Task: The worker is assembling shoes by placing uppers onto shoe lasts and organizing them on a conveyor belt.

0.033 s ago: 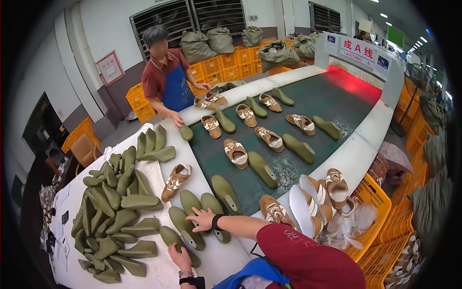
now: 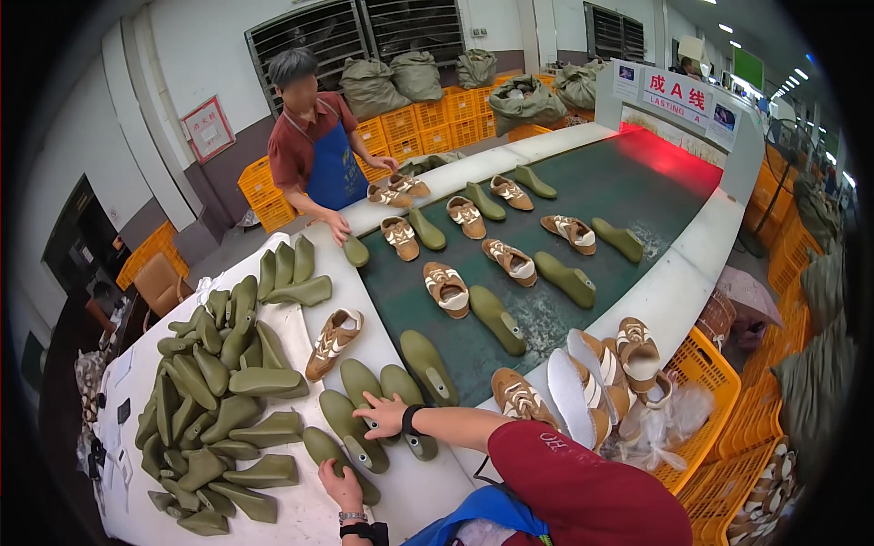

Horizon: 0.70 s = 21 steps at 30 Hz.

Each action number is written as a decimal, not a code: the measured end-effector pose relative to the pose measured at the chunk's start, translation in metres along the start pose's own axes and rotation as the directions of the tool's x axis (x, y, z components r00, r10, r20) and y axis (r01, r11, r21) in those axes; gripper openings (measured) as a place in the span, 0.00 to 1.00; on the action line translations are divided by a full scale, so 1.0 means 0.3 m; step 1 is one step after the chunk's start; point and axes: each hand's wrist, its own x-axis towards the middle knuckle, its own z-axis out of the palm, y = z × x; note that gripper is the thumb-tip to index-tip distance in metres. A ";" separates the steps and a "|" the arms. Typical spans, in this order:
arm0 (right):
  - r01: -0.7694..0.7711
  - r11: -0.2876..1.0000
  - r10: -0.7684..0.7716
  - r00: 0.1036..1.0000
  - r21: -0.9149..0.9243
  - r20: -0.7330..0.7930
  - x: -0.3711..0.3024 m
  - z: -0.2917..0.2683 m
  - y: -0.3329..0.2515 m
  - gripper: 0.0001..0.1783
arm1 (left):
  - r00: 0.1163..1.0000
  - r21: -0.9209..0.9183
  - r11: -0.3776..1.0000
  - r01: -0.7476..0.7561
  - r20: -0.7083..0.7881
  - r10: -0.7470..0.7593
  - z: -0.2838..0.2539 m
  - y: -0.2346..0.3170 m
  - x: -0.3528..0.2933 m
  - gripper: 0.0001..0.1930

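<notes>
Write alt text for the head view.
Left hand on a green shoe last, right hand on lasts beside it. A last pile lies to the left; brown shoes and lasts sit on a green belt ahead, a co-worker at its far left.

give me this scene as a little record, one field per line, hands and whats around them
left hand: on the nearest green shoe form
right hand: fingers spread over neighbouring shoe forms
left side: pile of shoe forms
belt: dark green, carrying brown-and-white shoes and green forms
across the belt: co-worker in a blue apron
right side: yellow crate with clear plastic
</notes>
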 end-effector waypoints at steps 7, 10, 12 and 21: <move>-0.009 1.000 0.010 1.000 0.028 -0.024 -0.074 0.064 -0.064 0.34 | 0.998 -0.007 0.999 0.036 0.055 -0.036 -0.030 0.016 -0.012 0.15; -0.019 0.998 0.022 0.999 0.056 -0.037 -0.095 0.082 -0.066 0.37 | 0.996 0.020 0.999 0.043 0.074 -0.045 -0.034 0.005 -0.011 0.15; 0.028 0.986 -0.011 0.995 0.162 -0.103 -0.120 0.074 -0.034 0.39 | 0.996 0.016 0.999 0.031 0.083 -0.032 -0.027 -0.018 -0.010 0.15; -0.173 0.980 0.191 0.955 0.096 -0.228 -0.846 -0.088 0.235 0.18 | 0.994 0.051 0.999 -0.017 0.109 0.011 0.007 -0.019 0.040 0.17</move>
